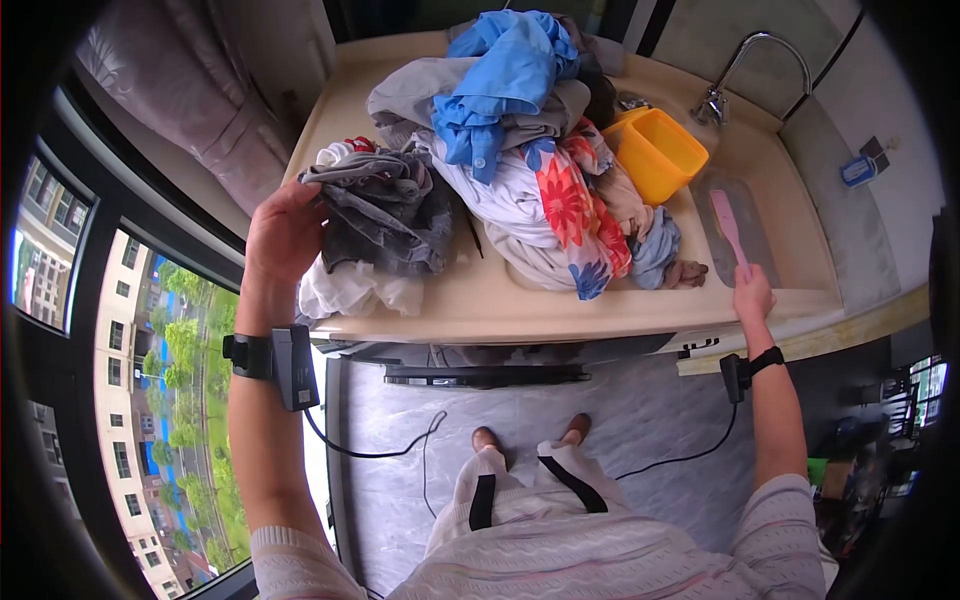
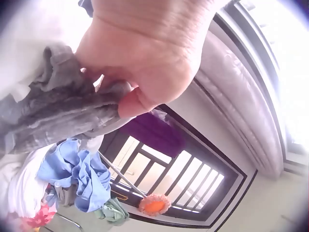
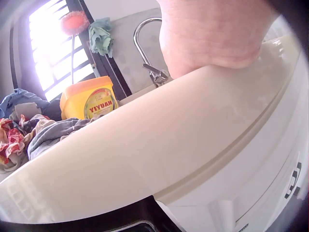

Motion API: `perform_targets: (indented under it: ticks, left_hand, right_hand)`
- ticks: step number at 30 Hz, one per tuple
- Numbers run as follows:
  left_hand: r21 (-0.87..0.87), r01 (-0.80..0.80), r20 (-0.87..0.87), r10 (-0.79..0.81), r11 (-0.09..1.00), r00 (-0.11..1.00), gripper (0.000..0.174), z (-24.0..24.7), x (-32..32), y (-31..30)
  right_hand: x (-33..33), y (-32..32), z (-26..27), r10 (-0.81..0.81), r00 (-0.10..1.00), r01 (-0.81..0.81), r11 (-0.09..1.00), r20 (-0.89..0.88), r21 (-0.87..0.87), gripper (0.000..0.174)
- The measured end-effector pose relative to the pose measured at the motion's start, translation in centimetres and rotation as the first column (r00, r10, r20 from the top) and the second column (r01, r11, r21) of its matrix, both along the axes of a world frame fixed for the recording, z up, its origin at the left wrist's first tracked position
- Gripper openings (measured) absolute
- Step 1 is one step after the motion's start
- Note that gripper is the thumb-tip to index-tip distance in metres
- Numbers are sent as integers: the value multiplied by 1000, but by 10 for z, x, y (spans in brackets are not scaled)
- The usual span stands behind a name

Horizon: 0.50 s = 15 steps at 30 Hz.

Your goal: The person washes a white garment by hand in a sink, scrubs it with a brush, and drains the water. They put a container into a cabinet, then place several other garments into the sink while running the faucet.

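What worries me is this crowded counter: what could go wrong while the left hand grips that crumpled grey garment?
1. The left hand grips the crumpled grey garment, which lies against the tall heap of mixed clothes; pulling might drag the heap over.
2. The white cloth beneath it sits at the cream counter's front edge and could slip to the floor.
3. The right hand holds the long pink plastic tool only by its end; it may drop.
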<state>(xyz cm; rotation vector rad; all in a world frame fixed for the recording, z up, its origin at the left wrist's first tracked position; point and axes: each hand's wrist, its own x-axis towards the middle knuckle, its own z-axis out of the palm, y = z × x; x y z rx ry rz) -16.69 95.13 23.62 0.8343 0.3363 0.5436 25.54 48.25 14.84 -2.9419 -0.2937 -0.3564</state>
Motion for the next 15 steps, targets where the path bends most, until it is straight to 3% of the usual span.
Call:
perform_targets:
  ticks: [3,7,9,10,13,15]
  left_hand:
    - [7,63,123,-64,998,990,30,1,-2,-2]
    - [-2,10,233,-9,1000,972,35,11,-5,-8]
    - [214,-92,62,81,973,995,51,14,-7,-11]
    - [216,-94,62,82,972,995,51,15,-7,-14]
    - [435,87,-165,-15,896,986,80,13,-4,-30]
    - [494,119,-250,10,861,968,80,16,-4,-32]
  right_hand:
    - [3,-2,-2,-10,1000,10,1000,-11,1,29]
    - [7,-5,-6,-12,1000,12,1000,-16,2,29]
    - [7,-5,-7,-4,1000,4,1000,-13,11,29]
    - [7,-4,-6,-10,1000,10,1000,-10,5,29]
    - [5,-3,-3,-15,1000,15,1000,-8,-3,29]
    - [3,-2,-2,-14,1000,14,1000,-12,-5,29]
